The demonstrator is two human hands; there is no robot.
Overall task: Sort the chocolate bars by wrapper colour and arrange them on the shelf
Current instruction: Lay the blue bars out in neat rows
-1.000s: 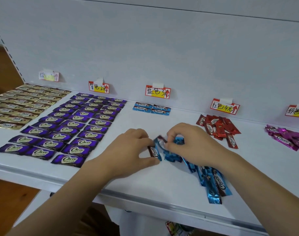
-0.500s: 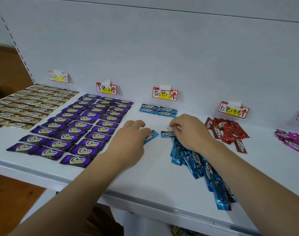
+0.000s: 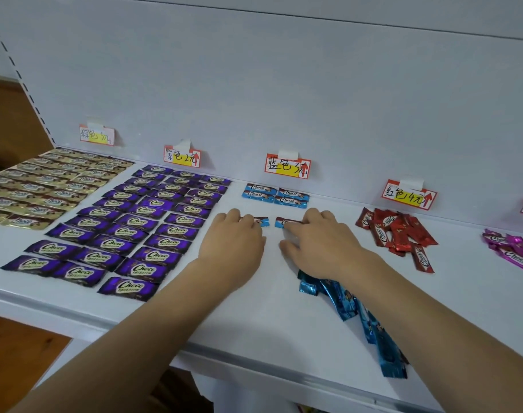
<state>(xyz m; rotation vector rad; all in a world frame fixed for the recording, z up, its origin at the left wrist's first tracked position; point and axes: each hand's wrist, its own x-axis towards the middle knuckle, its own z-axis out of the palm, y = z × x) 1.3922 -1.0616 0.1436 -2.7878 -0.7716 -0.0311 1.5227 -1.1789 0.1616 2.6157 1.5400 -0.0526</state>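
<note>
My left hand (image 3: 233,238) lies palm down on the white shelf (image 3: 254,317), its fingertips resting on a blue bar (image 3: 262,221). Beside it, my right hand (image 3: 316,238) presses a second blue bar (image 3: 281,222) with its fingertips. Both thumbs lie apart from the bars. The two bars sit side by side just in front of a small block of blue bars (image 3: 275,196) laid under the blue price label (image 3: 287,166). A loose pile of blue bars (image 3: 355,311) lies under my right forearm, partly hidden.
Purple bars (image 3: 126,231) fill a neat grid to the left, with gold bars (image 3: 36,186) beyond them. A loose red pile (image 3: 394,234) and a pink pile (image 3: 510,248) lie to the right. Price labels line the back wall.
Both hands have carried one blue bar each away from the pile, toward the back, and set them flat in front of the arranged blue bars.
</note>
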